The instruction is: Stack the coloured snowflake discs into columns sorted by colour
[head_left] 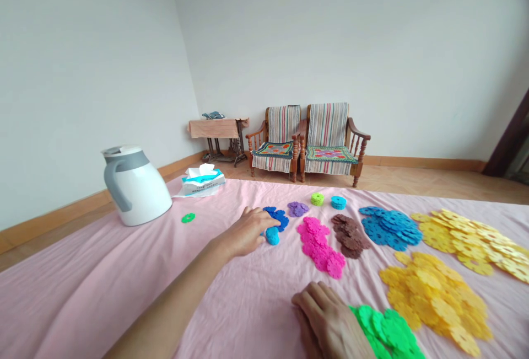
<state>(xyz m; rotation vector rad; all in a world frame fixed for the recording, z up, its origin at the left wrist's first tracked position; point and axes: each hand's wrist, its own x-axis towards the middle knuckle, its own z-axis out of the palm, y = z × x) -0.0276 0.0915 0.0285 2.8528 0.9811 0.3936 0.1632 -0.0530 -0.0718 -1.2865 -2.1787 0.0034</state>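
My left hand (248, 231) reaches out over the cloth, its thumb and fingers closed around a small stack of light blue flower-shaped plastic discs (272, 236). Dark blue discs (281, 218) lie just beyond, partly under its fingertips. Closer to me, my right hand (330, 315) rests on the cloth with its fingers curled together. Anything beneath those fingers is hidden. Right beside it spreads a pile of green discs (390, 330). Pink discs (318, 246) lie overlapping between the two hands and farther off.
Purple (298, 209), brown (349, 236), blue (390, 228) and yellow disc piles (433, 295) cover the right of the pink cloth (231, 304). A lone green disc (188, 218) lies left, near a white jug (144, 193) and a tissue pack (202, 181). Two chairs (326, 138) stand beyond.
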